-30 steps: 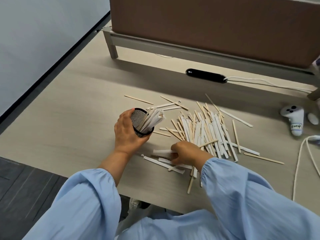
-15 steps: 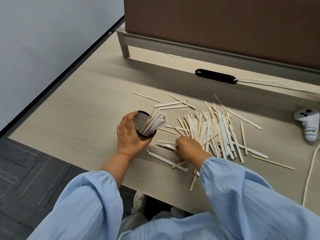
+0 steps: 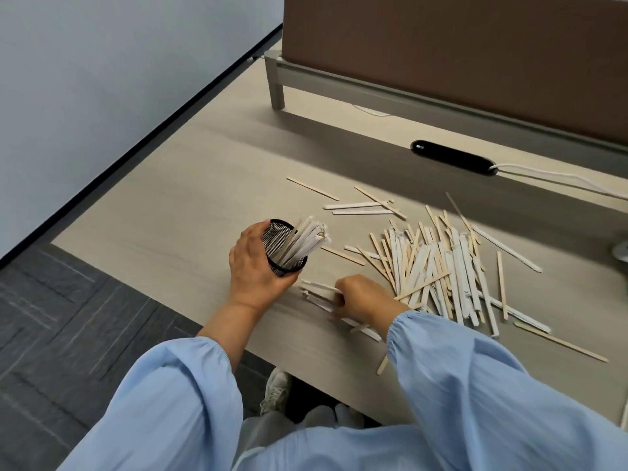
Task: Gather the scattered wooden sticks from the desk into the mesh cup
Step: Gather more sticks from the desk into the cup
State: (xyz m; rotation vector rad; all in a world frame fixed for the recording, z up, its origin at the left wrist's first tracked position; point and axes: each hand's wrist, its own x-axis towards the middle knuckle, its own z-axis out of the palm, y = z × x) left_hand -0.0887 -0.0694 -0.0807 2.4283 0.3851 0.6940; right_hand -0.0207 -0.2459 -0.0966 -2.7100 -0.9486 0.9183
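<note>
My left hand [image 3: 253, 266] grips the black mesh cup [image 3: 276, 234], tilted toward the right, with several pale sticks [image 3: 304, 240] poking out of its mouth. Just right of it, my right hand [image 3: 362, 295] presses down on a few white-wrapped sticks [image 3: 317, 290] near the desk's front edge, fingers closed around them. A large heap of wooden and wrapped sticks [image 3: 438, 266] lies on the desk to the right of that hand. Loose single sticks [image 3: 312, 188] lie farther back and one [image 3: 560, 341] at the right front.
The light wooden desk [image 3: 190, 185] ends close to my body. A black oblong device [image 3: 453, 157] with a white cable [image 3: 557, 176] sits at the back under a brown partition [image 3: 475, 45]. A grey metal leg [image 3: 276, 83] stands back left. Dark floor lies to the left.
My right hand has slid left and closer to the cup, gathering the wrapped sticks at the front. The camera has swung left, so the white controller has left the view.
</note>
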